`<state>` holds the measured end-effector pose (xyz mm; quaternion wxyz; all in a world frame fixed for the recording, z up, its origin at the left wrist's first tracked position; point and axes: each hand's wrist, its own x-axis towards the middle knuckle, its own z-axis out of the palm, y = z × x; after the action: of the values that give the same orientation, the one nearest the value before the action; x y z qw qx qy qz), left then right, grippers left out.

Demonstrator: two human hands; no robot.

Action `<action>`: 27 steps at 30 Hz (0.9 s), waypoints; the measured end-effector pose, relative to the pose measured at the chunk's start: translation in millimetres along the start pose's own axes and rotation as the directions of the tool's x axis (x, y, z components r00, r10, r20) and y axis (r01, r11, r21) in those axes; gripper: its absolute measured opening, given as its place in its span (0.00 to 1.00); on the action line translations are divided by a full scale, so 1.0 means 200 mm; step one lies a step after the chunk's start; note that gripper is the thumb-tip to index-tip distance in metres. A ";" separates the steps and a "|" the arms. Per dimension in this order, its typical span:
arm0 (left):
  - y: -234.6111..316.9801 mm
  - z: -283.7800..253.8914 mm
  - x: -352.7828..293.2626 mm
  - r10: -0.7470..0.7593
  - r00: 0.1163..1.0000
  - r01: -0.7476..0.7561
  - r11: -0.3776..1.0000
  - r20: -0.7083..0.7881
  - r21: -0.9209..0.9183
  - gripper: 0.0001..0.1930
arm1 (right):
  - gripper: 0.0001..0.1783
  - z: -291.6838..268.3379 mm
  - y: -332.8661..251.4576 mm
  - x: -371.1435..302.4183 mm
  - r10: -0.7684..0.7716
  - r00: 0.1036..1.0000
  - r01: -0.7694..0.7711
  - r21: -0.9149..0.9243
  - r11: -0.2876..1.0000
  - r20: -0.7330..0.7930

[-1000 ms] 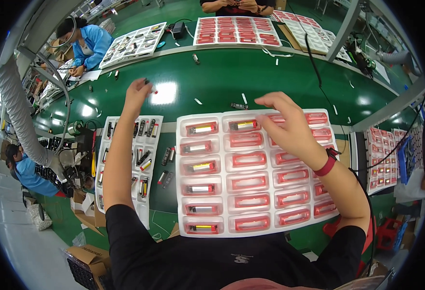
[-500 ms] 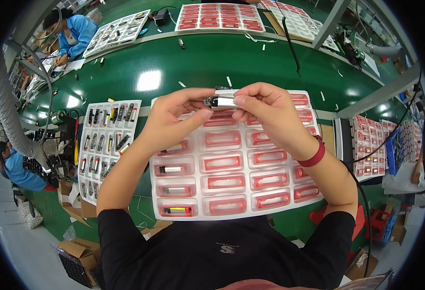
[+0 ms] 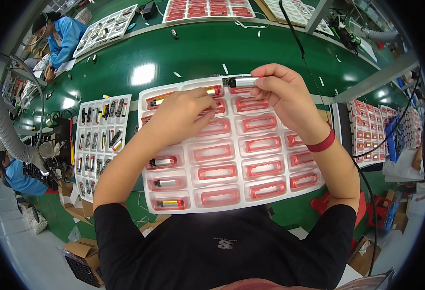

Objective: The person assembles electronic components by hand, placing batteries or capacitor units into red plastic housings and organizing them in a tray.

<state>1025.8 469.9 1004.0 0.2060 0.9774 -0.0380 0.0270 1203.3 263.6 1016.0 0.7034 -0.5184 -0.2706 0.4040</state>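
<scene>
In my right hand [image 3: 286, 96], thumb and fingers pinch one end of a silver battery cell with a black circuit piece [image 3: 242, 81] at its other end. The cell is held level above the far part of a white moulded tray [image 3: 188, 181]. My left hand [image 3: 189, 112] is lowered over the tray's second column, fingers bent and closed at a red plastic shell [image 3: 219, 107]; its fingertips are partly hidden. Red shells lie in the tray's pockets. Several in the left column hold cells, such as one with a yellow cell [image 3: 170, 204].
A second white tray [image 3: 100, 99] of assorted cells stands to the left. Across the green bench [image 3: 212, 46] is another tray of red shells [image 3: 207, 10]. A black coiled cord [image 3: 292, 26] hangs at the far right. A co-worker in blue [image 3: 67, 38] sits far left.
My hands have parted. The right keeps the battery cell and has moved slightly right and away; the left has let go of it and come down to the tray. The view has shifted a little.
</scene>
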 end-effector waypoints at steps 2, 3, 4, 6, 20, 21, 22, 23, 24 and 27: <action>0.01 0.02 0.02 -0.021 1.000 0.021 0.999 0.003 0.026 0.13 | 0.10 -0.01 0.01 0.01 -0.038 0.999 0.038 0.106 0.994 -0.004; 0.00 0.03 0.02 -0.032 0.999 0.034 0.999 -0.035 0.036 0.14 | 0.10 0.00 0.01 0.00 -0.041 0.999 0.041 0.106 0.994 -0.004; 0.00 0.04 0.03 -0.044 0.996 0.047 0.998 -0.074 0.045 0.15 | 0.10 0.03 -0.01 -0.01 -0.025 1.000 0.025 0.103 0.994 -0.006; 0.01 0.05 0.03 -0.060 0.993 0.063 0.997 -0.099 0.035 0.15 | 0.11 0.05 -0.01 -0.03 -0.011 1.000 0.012 0.099 0.995 -0.006; -0.07 -0.11 -0.27 -0.361 0.926 0.033 0.360 -0.107 -0.932 0.18 | 0.10 0.29 -0.01 -0.03 -0.019 1.000 0.019 0.007 1.000 0.008; -0.04 -0.10 -0.26 -0.336 0.930 -0.044 0.303 -0.150 -0.952 0.19 | 0.10 0.30 0.00 -0.04 -0.020 1.000 0.019 0.006 1.000 0.012; -0.03 -0.09 -0.27 -0.315 0.929 -0.121 0.242 -0.196 -0.963 0.20 | 0.10 0.32 0.00 -0.04 -0.007 1.000 0.007 -0.006 1.000 0.000; -0.04 -0.06 -0.29 -0.309 0.938 -0.107 0.177 -0.158 -0.978 0.23 | 0.10 0.34 0.00 -0.05 0.005 1.000 -0.005 -0.017 1.000 -0.013; -0.02 -0.06 -0.30 -0.312 0.936 -0.109 0.178 -0.161 -0.978 0.23 | 0.10 0.35 0.01 -0.04 0.005 1.000 -0.006 -0.019 1.000 -0.010; 0.09 -0.05 -0.29 -0.294 0.925 -0.176 0.236 -0.243 -0.956 0.28 | 0.11 0.36 0.02 -0.05 0.000 1.000 0.000 -0.037 0.999 -0.007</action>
<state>966.2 460.6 1016.9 0.7682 0.6149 0.0315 0.1752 1139.0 292.4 1036.0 0.6945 -0.5328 -0.2759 0.3970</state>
